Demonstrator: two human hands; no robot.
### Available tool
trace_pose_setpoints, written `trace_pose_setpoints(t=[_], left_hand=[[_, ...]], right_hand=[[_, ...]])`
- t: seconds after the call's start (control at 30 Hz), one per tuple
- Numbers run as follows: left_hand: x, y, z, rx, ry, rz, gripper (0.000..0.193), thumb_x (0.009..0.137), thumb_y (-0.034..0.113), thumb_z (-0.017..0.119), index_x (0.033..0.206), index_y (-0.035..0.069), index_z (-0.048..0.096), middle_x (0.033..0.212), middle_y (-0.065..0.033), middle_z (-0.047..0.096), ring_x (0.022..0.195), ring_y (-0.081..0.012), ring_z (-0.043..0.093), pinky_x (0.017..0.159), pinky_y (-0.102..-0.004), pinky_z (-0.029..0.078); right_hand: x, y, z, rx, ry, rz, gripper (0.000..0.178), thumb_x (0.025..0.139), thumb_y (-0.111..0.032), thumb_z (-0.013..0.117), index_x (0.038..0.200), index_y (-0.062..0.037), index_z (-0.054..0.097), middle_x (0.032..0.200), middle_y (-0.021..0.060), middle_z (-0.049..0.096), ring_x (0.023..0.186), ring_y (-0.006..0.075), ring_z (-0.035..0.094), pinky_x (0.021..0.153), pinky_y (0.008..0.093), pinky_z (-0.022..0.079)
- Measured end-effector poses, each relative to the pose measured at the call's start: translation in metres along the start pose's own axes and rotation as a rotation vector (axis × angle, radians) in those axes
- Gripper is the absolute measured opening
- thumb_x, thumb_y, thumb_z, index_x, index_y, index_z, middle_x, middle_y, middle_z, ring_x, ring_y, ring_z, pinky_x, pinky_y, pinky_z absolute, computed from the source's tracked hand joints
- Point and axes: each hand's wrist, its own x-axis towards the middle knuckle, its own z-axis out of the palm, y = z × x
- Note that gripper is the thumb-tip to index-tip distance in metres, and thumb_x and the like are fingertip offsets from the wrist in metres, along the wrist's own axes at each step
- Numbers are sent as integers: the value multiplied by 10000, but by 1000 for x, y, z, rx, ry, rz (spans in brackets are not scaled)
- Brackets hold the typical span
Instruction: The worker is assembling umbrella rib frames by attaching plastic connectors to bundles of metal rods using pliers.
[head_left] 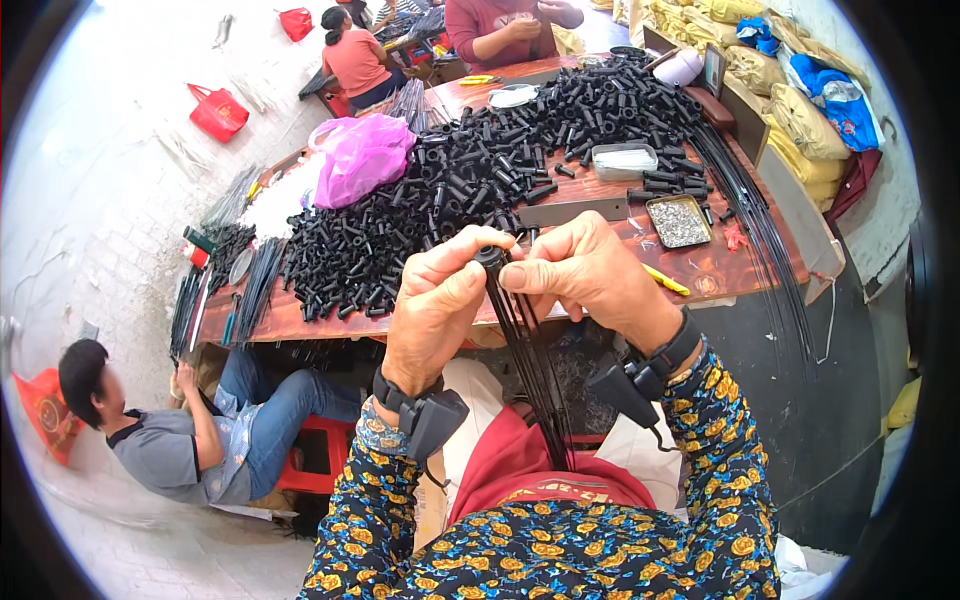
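In front of my chest, just past the near table edge, my left hand [440, 290] is closed around a round black hub [490, 257]. Thin black metal rods [540, 380], like umbrella ribs, hang from the hub in a narrow bundle toward my lap. Its thumb and forefinger press the hub's sides. My right hand [595, 275] pinches at the hub's right side, thumb and forefinger together; whatever is between the fingertips is too small or hidden to name. Beyond both hands, a large heap of black ridged plastic sleeves [450, 190] covers much of the table.
On the wooden table [715, 265] stand a tin of small metal pieces [680, 221] and a clear plastic box [624, 161]. A yellow-handled cutter [666, 280] lies near my right hand. Long black rods [755, 210] overhang the right edge. A seated co-worker [200, 430] is at left.
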Motion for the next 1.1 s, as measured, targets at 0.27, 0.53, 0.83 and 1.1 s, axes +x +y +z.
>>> trace_pose_setpoints(t=[0.27,0.53,0.83,1.1], left_hand=[[4,11,-11,64,-232,10,397,884,270,672,1108,-56,637,1102,-142,585,1047,-236,550,944,-361,419],[6,34,1,217,-367,-25,386,853,218,690,1111,-68,662,1019,-125,590,949,-208,532,830,-335,433],[-1,37,21,422,23,-85,238,912,68,584,1106,-55,647,971,-51,616,879,-89,592,758,-243,494],[-8,-12,30,20,545,34,219,906,88,651,1104,-3,632,922,-49,679,794,-105,642,739,-266,542]], right_hand=[[7,-10,-6,86,-315,83,293,812,-254,763,692,2,690,638,98,679,409,44,502,346,173,304],[13,-6,-8,178,-532,152,234,750,-182,795,708,27,699,673,149,693,382,55,476,338,184,277],[0,-11,3,-68,-4,68,288,801,-251,781,843,21,695,728,84,689,539,64,590,410,184,415],[-9,-3,12,-204,226,-102,223,819,-168,757,857,44,699,667,18,645,594,35,561,493,215,436]])
